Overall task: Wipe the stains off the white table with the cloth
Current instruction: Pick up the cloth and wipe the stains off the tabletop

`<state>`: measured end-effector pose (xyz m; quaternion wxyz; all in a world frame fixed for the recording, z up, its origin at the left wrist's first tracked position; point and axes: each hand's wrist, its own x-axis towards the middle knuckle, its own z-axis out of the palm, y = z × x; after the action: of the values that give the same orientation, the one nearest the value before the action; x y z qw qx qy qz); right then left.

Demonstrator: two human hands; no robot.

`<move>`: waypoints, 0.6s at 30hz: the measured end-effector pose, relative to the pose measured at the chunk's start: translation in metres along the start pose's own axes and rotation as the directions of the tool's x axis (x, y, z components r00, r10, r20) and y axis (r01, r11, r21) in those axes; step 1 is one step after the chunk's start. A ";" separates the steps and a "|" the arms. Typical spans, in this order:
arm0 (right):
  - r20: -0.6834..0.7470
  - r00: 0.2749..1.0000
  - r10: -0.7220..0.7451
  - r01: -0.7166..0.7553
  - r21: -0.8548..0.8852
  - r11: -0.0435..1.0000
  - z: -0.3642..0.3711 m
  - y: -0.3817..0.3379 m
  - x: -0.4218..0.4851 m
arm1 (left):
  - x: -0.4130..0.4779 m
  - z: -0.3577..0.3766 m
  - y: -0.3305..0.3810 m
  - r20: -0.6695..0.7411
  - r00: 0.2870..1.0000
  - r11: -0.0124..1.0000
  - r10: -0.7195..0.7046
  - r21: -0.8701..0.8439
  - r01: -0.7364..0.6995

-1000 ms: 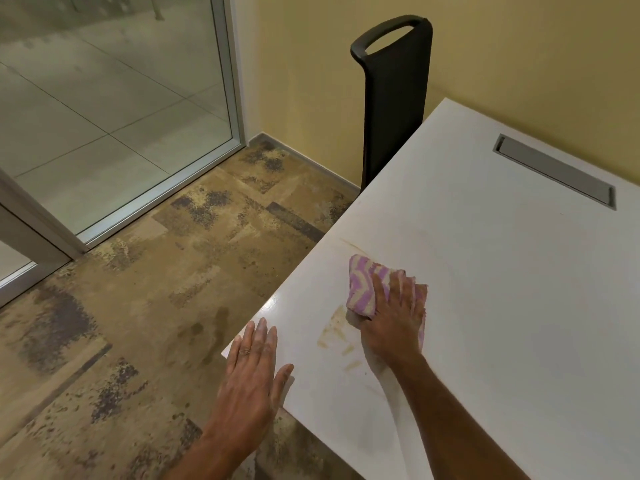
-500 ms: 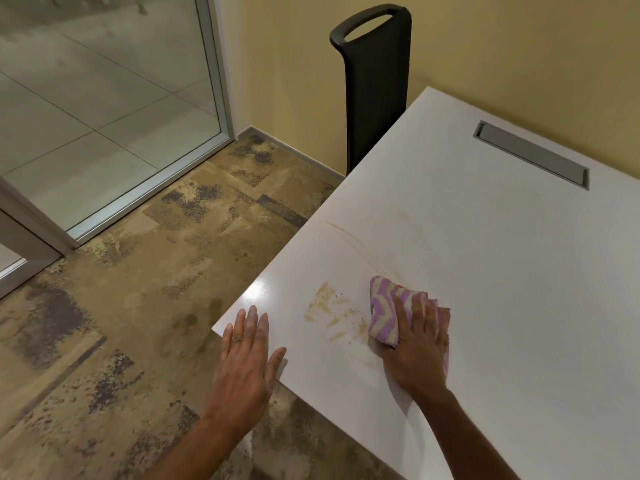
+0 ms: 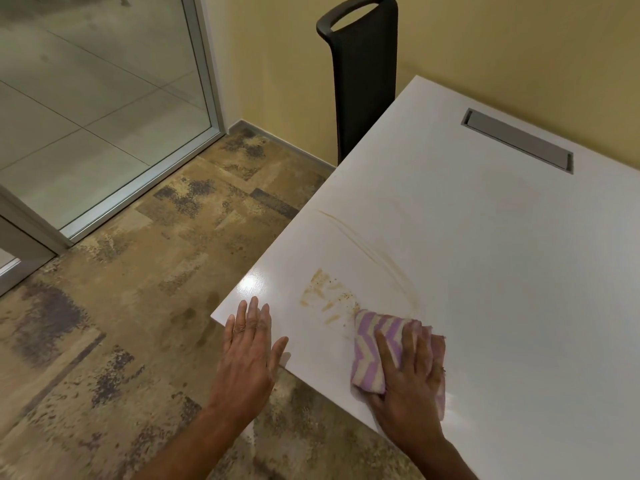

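White table point(image 3: 485, 271) fills the right side. The brown stains point(image 3: 325, 296) lie ahead and left of the right hand point(image 3: 408, 382), which presses flat, fingers spread, on the folded cloth point(image 3: 372, 344); the cloth's far corner touches them. A curved streak point(image 3: 374, 251) runs on ahead. Left hand point(image 3: 247, 344) rests flat at the corner, fingers together. Nothing blocks the way; the chair point(image 3: 363, 81) stands well beyond.

white glossy table point(image 3: 502, 271), folded purple-and-cream chevron cloth point(image 3: 372, 344) flat near its front edge, pressed under right hand point(image 3: 408, 379), tan smeared stain patch point(image 3: 327, 299) just left of cloth, meeting its far corner, thin tan arc streak point(image 3: 367, 247) curving behind it
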<state>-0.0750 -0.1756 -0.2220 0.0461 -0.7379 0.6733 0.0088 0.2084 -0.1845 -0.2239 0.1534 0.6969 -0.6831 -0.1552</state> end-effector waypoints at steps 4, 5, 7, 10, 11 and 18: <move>-0.025 0.999 -0.024 0.024 0.007 1.000 0.000 -0.027 -0.005 | 0.000 -0.003 -0.005 -0.003 1.000 1.000 -0.015 -0.006 0.015; -0.031 0.999 -0.031 0.032 0.012 0.999 0.000 -0.033 -0.004 | 0.000 -0.003 -0.006 -0.003 1.000 1.000 -0.020 -0.010 0.020; -0.053 0.996 -0.067 0.068 0.020 0.997 0.002 -0.046 -0.003 | 0.001 -0.004 -0.008 -0.006 1.000 1.000 -0.025 -0.016 0.025; -0.069 0.993 -0.098 0.100 0.024 0.995 0.003 -0.062 -0.001 | 0.003 -0.006 -0.011 -0.026 0.999 0.999 -0.025 -0.035 0.024; -0.069 0.993 -0.094 0.097 0.031 0.995 0.003 -0.067 0.000 | 0.004 -0.007 -0.012 -0.027 0.999 0.999 -0.025 -0.035 0.024; -0.105 0.989 -0.106 0.118 0.120 0.986 0.007 -0.100 0.009 | 0.011 -0.006 -0.014 -0.042 0.999 1.000 -0.021 -0.017 0.020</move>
<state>0.0254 -0.1754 -0.2241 0.0598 -0.7698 0.6313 -0.0723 0.2238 -0.1954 -0.2249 0.1718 0.7057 -0.6713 -0.1478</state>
